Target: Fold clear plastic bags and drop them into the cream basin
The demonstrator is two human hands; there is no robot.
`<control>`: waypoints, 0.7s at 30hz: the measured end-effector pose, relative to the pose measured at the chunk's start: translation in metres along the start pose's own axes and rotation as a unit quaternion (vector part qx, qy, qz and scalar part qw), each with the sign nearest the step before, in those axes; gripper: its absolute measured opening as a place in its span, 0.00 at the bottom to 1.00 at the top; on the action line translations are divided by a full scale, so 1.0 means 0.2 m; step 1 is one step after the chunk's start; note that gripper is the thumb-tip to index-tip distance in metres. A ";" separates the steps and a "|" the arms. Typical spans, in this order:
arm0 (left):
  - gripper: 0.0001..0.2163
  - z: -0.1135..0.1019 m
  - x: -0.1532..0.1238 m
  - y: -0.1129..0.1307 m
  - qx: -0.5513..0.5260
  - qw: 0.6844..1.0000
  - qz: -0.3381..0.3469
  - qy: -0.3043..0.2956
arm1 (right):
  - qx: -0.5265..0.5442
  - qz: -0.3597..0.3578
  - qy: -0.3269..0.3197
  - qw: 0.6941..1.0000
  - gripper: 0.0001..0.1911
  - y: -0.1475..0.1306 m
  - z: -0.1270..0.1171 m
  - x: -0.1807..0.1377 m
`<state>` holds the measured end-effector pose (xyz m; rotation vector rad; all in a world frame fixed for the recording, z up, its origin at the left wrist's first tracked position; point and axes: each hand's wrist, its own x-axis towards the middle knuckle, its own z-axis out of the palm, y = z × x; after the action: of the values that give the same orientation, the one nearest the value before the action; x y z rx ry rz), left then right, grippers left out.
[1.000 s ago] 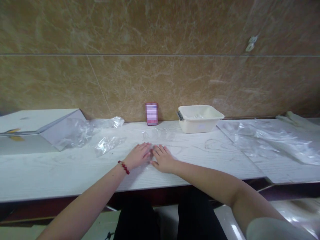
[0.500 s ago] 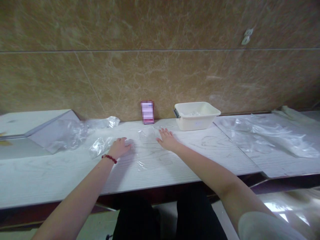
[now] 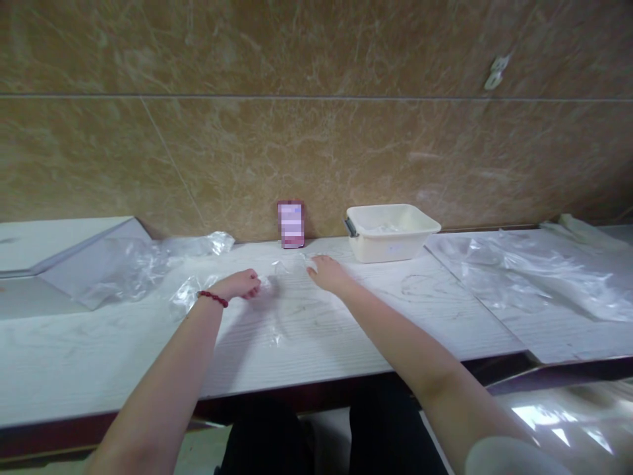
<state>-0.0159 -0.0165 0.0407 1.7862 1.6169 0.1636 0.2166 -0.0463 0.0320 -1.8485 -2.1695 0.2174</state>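
Note:
A clear plastic bag (image 3: 289,267) lies flat on the white wood-grain tabletop (image 3: 306,356), between my hands. My left hand (image 3: 243,285), with a red bead bracelet at its wrist, is closed, its fingers pinched on the bag's left edge. On the right edge of the bag rests my right hand (image 3: 327,272), its thumb apart from the slightly bent fingers. Much of the bag's outline is too transparent to follow.
Behind the bag a phone (image 3: 291,225) leans on the wall. To its right stands a cream plastic bin (image 3: 390,245) with clear plastic inside. Crumpled clear film (image 3: 185,293) and a white box (image 3: 44,290) are on the left; plastic bags (image 3: 534,270) lie on the right.
My left hand has gone from spread fingers to a closed pinch on the bag's edge and lifted slightly. My right hand's fingers have drawn in a little.

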 end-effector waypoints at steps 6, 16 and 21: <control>0.12 0.05 0.01 -0.04 -0.164 0.985 0.043 0.042 | 0.116 -0.107 0.020 0.987 0.12 -0.20 0.10 -0.01; 0.17 0.16 -0.02 0.00 -0.225 0.951 0.183 0.106 | 0.265 -0.154 0.048 0.950 0.17 -0.15 0.23 0.01; 0.18 0.20 -0.03 0.03 -0.260 0.939 0.216 0.059 | 0.279 -0.215 0.037 0.935 0.26 -0.15 0.22 0.01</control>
<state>0.0094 -0.0382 0.0158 1.6926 1.0889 0.8359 0.1751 -0.0455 -0.0014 -1.0367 -2.1041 0.5837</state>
